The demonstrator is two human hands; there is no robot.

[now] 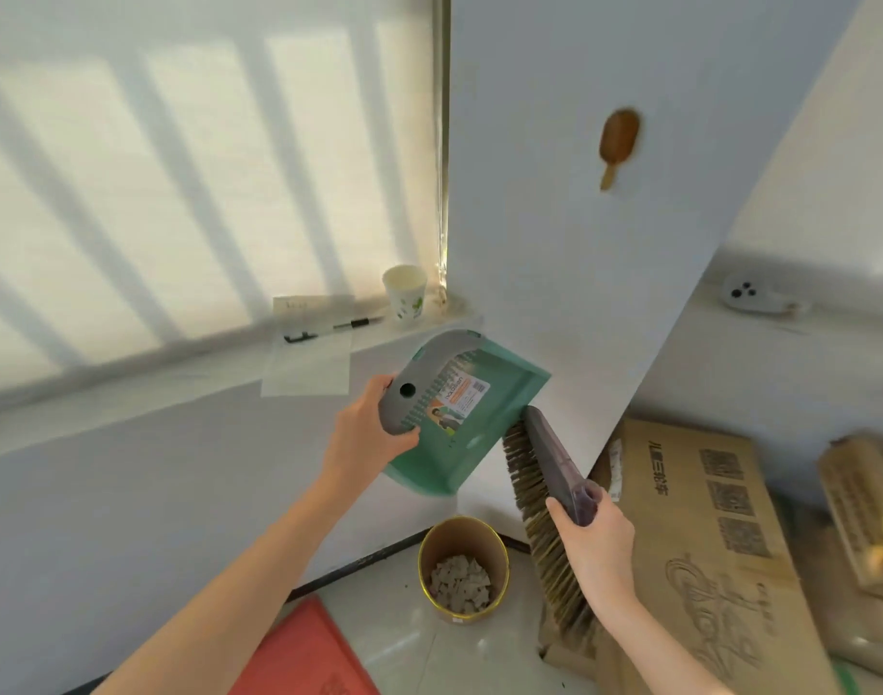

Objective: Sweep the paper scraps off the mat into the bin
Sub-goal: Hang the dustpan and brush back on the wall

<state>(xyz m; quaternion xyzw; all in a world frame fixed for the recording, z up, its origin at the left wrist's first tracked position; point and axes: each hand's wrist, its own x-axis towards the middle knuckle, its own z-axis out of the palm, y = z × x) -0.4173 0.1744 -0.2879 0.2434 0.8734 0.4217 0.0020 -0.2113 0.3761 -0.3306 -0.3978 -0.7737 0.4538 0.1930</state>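
My left hand [367,433] grips the grey handle of a green dustpan [472,423], held up and tilted in the air above the bin. My right hand [592,536] grips the grey handle of a hand brush [540,494], whose bristle row hangs down beside the dustpan's lip. Below them on the floor stands a round yellow-rimmed bin [462,569] with a heap of grey paper scraps [460,584] inside. A corner of the red mat [304,654] shows at the bottom edge, and no scraps are visible on that part.
Cardboard boxes [705,544] are stacked on the floor at the right, close to the brush. A window sill holds a paper cup [404,292], a pen [359,323] and a sheet of paper [309,358]. A white wall panel rises behind the dustpan.
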